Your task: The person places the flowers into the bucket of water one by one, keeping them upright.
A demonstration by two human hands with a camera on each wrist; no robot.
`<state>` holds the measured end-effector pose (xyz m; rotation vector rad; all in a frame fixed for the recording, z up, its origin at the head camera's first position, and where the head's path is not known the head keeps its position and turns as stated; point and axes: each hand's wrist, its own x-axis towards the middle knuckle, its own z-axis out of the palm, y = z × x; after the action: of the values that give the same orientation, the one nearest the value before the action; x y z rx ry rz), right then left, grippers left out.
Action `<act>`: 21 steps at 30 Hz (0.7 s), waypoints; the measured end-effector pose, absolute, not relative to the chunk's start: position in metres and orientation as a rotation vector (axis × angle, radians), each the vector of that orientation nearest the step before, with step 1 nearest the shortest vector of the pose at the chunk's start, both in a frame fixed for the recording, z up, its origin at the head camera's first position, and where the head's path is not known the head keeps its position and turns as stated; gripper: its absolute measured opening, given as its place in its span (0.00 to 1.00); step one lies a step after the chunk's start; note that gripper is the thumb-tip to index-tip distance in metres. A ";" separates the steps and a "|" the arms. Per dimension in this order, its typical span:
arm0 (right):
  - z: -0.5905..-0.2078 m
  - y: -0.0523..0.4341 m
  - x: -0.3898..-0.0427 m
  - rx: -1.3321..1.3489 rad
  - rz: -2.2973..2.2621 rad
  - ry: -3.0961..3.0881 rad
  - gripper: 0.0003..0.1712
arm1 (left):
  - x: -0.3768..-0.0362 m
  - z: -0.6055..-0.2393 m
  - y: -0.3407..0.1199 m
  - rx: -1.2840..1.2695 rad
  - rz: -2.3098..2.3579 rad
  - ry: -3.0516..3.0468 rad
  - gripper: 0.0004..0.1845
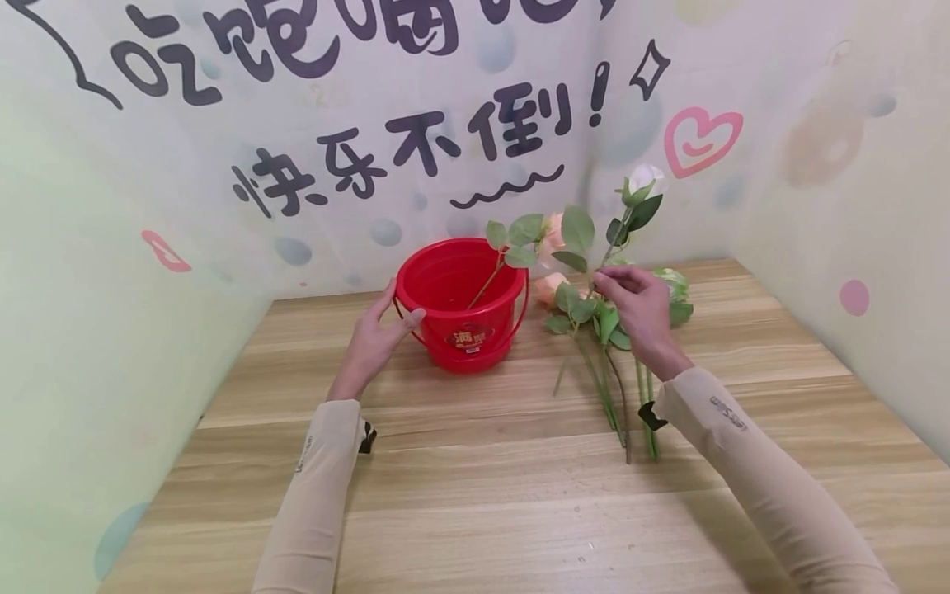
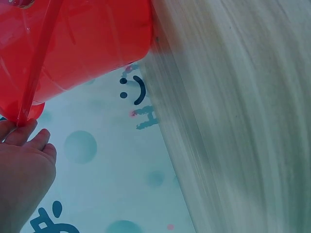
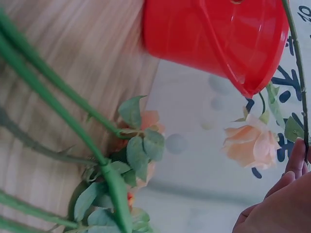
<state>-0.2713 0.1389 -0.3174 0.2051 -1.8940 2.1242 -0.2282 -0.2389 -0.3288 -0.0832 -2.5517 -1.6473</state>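
Note:
At the back of the table stands a red bucket (image 1: pixel 467 338) with a thin handle, a peach rose (image 1: pixel 552 238) leaning out of it. My left hand (image 1: pixel 376 338) holds the bucket's left side by the rim; in the left wrist view, the left hand (image 2: pixel 26 167) has its fingertips near the handle's end. Between thumb and fingers, my right hand (image 1: pixel 644 313) pinches the stem of a white rose (image 1: pixel 644 180), raised upright right of the bucket. That stem (image 3: pixel 302 87) runs down past the bucket in the right wrist view. The stem's lower end is hard to make out in the head view.
Under and beside the right hand, several artificial flowers lie on the wooden table (image 1: pixel 475 495), among them a peach rose (image 1: pixel 551 289) and a green-white bloom (image 1: pixel 672 283). Their green stems (image 1: pixel 604 396) point toward the front. A printed wall sheet (image 1: pixel 349 239) rises behind the bucket.

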 end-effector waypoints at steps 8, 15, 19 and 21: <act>-0.307 0.126 -0.274 0.185 2.123 -1.864 0.03 | -0.204 -0.297 -0.225 -0.090 -1.662 -2.567 0.44; -0.299 0.115 -0.277 0.190 2.139 -1.812 0.02 | -0.218 -0.315 -0.233 -0.085 -1.658 -2.555 0.43; -0.296 0.108 -0.278 0.196 2.131 -1.790 0.06 | -0.229 -0.331 -0.240 -0.094 -1.640 -2.537 0.43; -0.294 0.105 -0.280 0.204 2.132 -1.769 0.06 | -0.231 -0.334 -0.241 -0.103 -1.629 -2.533 0.44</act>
<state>-0.2795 0.1047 -0.2943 0.2041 -1.7687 2.1320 -0.2313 -0.2414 -0.3336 -0.1026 -2.5327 -1.6295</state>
